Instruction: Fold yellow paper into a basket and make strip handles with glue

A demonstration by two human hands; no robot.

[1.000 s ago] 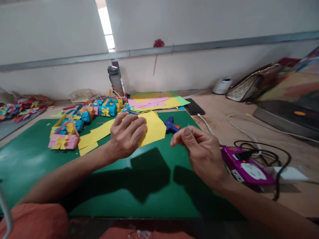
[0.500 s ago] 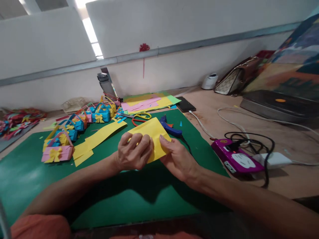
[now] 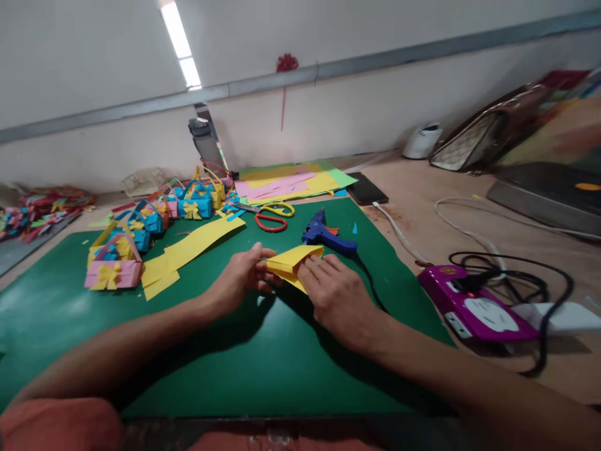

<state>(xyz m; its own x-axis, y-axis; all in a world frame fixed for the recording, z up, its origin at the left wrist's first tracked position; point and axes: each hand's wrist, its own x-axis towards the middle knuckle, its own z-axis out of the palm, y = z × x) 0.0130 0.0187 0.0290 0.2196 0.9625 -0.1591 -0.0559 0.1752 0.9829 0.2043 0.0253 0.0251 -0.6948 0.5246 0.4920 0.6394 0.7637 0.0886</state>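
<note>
A folded piece of yellow paper (image 3: 287,263) is held between both hands above the green mat (image 3: 263,369). My left hand (image 3: 241,275) pinches its left end, thumb on top and fingers beneath. My right hand (image 3: 331,291) grips the right side, with the fingers reaching into or over the fold. Just behind the paper lies a blue glue gun (image 3: 328,235). Scissors (image 3: 270,218) with red and yellow handles rest farther back. Yellow paper strips (image 3: 192,250) lie left of my left hand.
Small paper baskets (image 3: 117,274) with bows stand in a row at the left. Coloured paper sheets (image 3: 291,181) and a phone (image 3: 369,188) lie at the back. A purple power strip (image 3: 479,307) with black and white cables sits at the right. A bottle (image 3: 206,141) stands by the wall.
The yellow paper has turned from a flat face toward me to a folded, edge-on shape, and sits lower. My left fist has loosened into a pinch. The view has shifted slightly.
</note>
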